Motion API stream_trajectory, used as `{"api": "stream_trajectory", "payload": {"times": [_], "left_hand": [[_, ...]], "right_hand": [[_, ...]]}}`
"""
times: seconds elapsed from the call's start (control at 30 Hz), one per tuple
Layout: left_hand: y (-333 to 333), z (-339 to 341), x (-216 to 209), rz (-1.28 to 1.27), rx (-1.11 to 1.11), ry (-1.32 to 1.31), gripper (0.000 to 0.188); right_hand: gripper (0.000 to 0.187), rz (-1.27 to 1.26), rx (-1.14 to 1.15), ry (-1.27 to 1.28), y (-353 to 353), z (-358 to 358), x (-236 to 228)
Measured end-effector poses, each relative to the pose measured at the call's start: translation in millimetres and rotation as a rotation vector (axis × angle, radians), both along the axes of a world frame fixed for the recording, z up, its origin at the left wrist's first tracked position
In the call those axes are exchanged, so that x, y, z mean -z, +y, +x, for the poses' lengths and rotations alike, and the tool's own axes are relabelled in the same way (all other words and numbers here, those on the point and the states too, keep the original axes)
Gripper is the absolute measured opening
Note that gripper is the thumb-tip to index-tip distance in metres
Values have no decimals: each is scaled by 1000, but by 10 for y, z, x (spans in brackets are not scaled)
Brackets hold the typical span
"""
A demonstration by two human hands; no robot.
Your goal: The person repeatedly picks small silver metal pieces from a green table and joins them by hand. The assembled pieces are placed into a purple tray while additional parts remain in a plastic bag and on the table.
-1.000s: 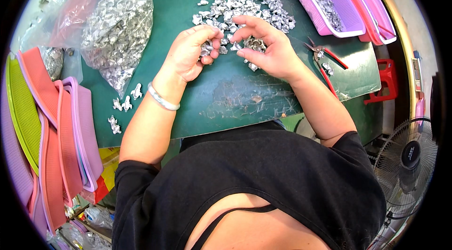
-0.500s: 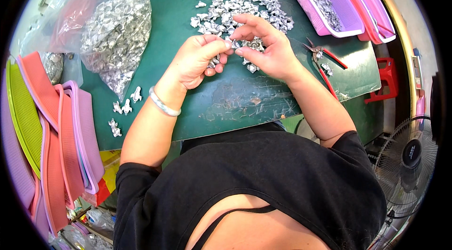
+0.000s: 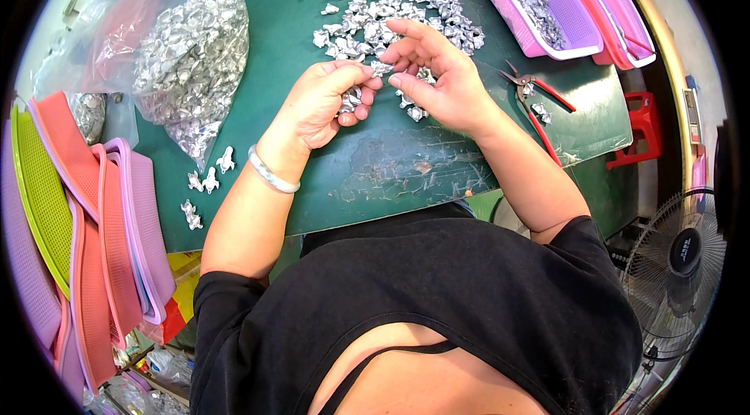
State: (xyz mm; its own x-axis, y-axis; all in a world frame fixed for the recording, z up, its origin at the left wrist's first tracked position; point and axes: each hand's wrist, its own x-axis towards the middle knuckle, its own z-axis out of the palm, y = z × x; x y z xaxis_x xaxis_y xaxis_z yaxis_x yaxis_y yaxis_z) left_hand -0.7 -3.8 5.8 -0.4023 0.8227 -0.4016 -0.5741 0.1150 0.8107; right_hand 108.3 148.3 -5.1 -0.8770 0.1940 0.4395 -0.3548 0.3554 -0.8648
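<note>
Over the green table my left hand (image 3: 322,103) pinches a small silver metal casting (image 3: 380,69) between thumb and forefinger. More silver castings (image 3: 348,101) show under its curled fingers. Close by on the right is my right hand (image 3: 449,85), its thumb and fingers apart and curved around the space beside the pinched casting; nothing shows in its grip. Just beyond both hands lies a loose pile of the same castings (image 3: 445,7), partly hidden by the right hand. Several single castings (image 3: 210,179) lie left of my left forearm.
A clear plastic bag (image 3: 191,56) full of castings stands at the left. Red-handled cutters (image 3: 539,114) lie to the right, below a purple basket (image 3: 574,44) of castings. Stacked coloured baskets (image 3: 86,259) stand at the left edge; a fan (image 3: 672,259) is at the lower right.
The pinched casting has shifted slightly left, away from my right thumb. Both hands otherwise keep nearly the same place over the table.
</note>
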Motion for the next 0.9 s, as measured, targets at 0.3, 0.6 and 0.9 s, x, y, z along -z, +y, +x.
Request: {"api": "stream_trajectory", "payload": {"times": [0.3,0.6,0.9], "left_hand": [[-3,-22,17,8,25,-5,17],[10,-13,47,32,12,-11,14],[-8,-49,70,82,40,-9,16]], "right_hand": [[50,-71,-7,-14,3,2,25],[52,-88,-97,-60,-9,42,-50],[50,100,-42,-3,4,42,-111]]}}
